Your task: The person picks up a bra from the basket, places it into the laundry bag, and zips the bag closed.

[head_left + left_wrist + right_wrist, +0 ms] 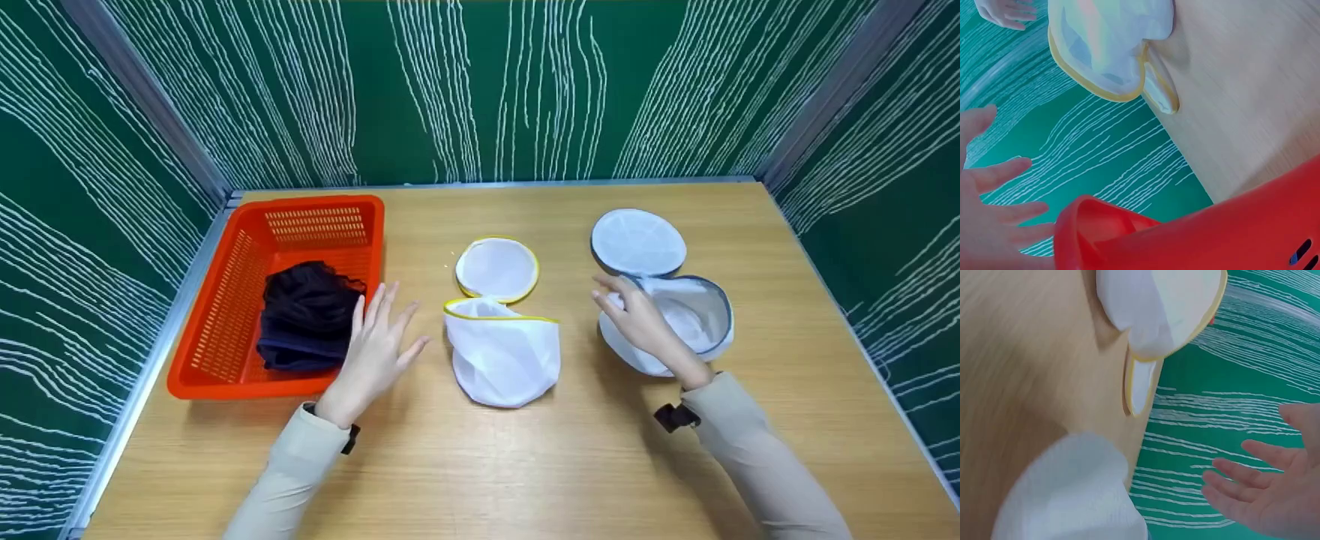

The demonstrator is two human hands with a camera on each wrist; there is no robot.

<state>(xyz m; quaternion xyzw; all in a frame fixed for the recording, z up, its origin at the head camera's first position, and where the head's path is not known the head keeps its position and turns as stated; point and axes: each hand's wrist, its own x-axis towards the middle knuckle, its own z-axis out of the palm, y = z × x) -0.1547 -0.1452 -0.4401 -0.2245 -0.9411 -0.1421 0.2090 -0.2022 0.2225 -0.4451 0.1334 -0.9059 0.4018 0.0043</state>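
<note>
My left hand (373,354), fingers spread, hovers over the right rim of the red basket (196,330). Dark clothing (306,315) lies bunched inside that basket. Between my hands stands a white mesh laundry bag with yellow trim (504,364), its round lid (497,270) folded back behind it. On the right, my right hand (634,311) hangs over the left side of a second white laundry bag with grey trim (709,311). Its lid (639,241) lies flipped back too, leaving the mouth uncovered. In the right wrist view the fingers (1244,475) are extended and hold nothing.
The wooden table (480,480) carries everything. Green panels with white wavy lines (480,90) close it in at the back and both sides, and metal strips run along its edges. The basket takes up the table's left part.
</note>
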